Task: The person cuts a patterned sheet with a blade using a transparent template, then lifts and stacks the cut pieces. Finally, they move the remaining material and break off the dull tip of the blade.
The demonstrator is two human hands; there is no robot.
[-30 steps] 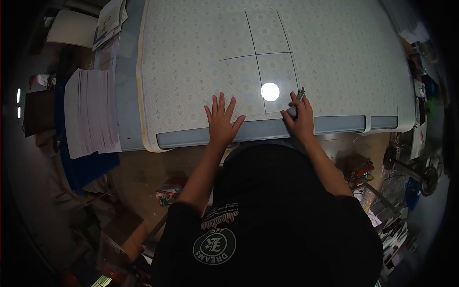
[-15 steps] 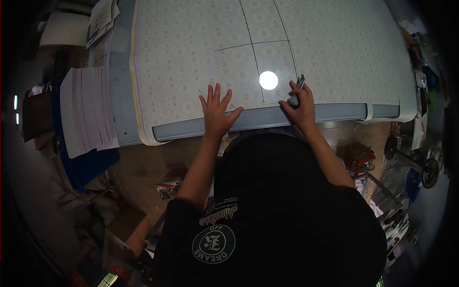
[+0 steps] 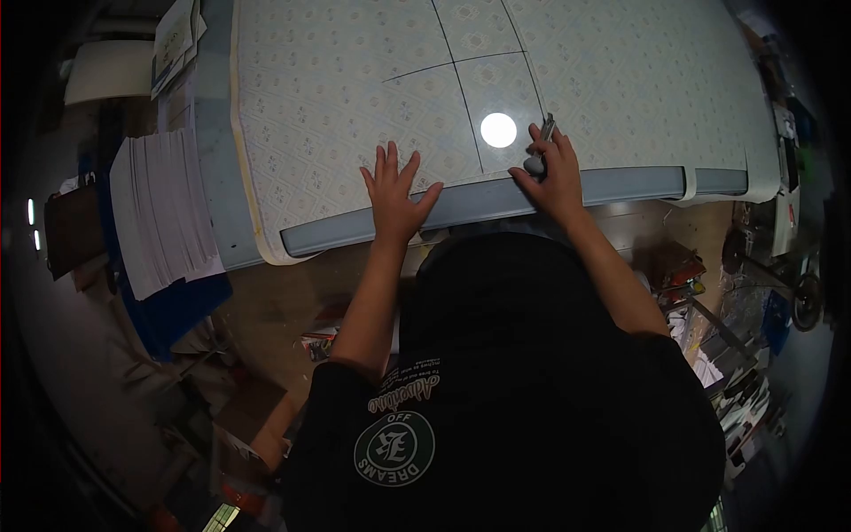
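Observation:
My left hand (image 3: 394,199) lies open on the pale patterned cover (image 3: 328,115) of the table, fingers spread and pointing away from me. Its heel rests near the grey table edge (image 3: 479,199). Farther right, my right hand (image 3: 560,177) is closed round a small grey metal hand tool (image 3: 535,165) with a rounded grey end; its exact kind is partly hidden by the fingers. The tool's narrow end points up and away, beside one of the dark lines (image 3: 458,84) crossing the cover.
A thick stack of white sheets (image 3: 160,208) stands at the left over a blue bin (image 3: 177,319). Papers (image 3: 177,44) lie at the far left. On the right, a wheeled cart (image 3: 807,297) stands among floor clutter. A bright round reflection shows on the cover.
The view has shifted slightly, so the table and both hands appear a little higher. Both hands keep the same pose; the right one still holds the tool.

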